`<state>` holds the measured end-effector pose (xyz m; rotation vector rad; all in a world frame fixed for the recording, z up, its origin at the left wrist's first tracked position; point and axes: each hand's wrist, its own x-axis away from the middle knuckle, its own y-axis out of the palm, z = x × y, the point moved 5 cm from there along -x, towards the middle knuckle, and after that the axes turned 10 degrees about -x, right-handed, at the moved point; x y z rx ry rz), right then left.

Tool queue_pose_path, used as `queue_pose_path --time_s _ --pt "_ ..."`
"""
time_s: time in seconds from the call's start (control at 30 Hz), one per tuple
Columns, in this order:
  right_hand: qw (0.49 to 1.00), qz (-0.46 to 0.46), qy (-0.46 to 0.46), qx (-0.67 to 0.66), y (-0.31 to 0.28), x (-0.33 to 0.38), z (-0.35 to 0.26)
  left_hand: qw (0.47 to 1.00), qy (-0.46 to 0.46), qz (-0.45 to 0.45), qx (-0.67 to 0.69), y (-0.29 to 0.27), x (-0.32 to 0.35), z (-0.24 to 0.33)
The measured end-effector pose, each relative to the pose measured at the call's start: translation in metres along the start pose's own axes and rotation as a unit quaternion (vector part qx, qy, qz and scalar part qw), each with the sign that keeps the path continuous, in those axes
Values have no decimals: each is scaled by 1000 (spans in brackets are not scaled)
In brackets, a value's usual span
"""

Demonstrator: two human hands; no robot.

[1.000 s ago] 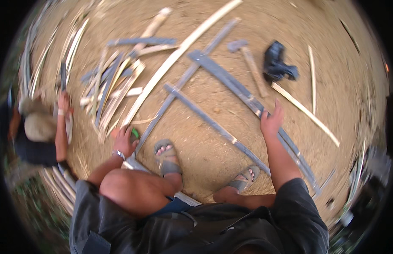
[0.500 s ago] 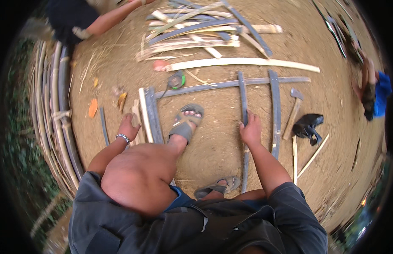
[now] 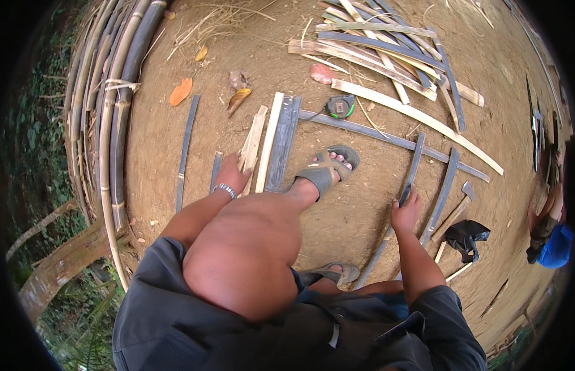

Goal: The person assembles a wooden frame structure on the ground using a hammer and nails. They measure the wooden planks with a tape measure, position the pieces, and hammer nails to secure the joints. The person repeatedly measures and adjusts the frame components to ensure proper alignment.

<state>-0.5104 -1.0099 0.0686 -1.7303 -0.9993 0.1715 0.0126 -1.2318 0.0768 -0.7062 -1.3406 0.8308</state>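
My right hand (image 3: 406,212) grips a dark bamboo strip (image 3: 416,162), its fingers closed around it. The strip runs from a dark crosspiece (image 3: 374,130) down toward my rear foot. Beside it lies a second dark strip (image 3: 444,185), roughly parallel. My left hand (image 3: 235,175), with a metal bracelet at the wrist, rests low against several pale split bamboo slats (image 3: 254,137). Its fingers look apart, though my knee and the slats crowd the view. A wide dark slat (image 3: 283,143) and a pale slat (image 3: 270,141) lie side by side between that hand and my sandalled foot.
A tape measure (image 3: 340,106) lies by the crosspiece. Beyond it are a long pale strip (image 3: 417,115) and a pile of split bamboo (image 3: 386,45). At right lie a hatchet (image 3: 459,209) and a black plastic bag (image 3: 465,240). Bamboo poles (image 3: 117,117) lie bundled at left.
My view has swung left, so the ground things sit farther right. The other person's arm at the upper left has gone out of view. My right hand now closes around the strip.
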Motion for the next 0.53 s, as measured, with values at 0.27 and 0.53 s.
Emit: queue_pose_path --time_s 0.27,0.53 --pt "991 -4 -125 -55 -33 -31 -93 998 -36 -34 -30 -18 -21 42" --pt "995 9 11 -103 -120 -33 -62 991 19 -117 -63 -38 -24 42"
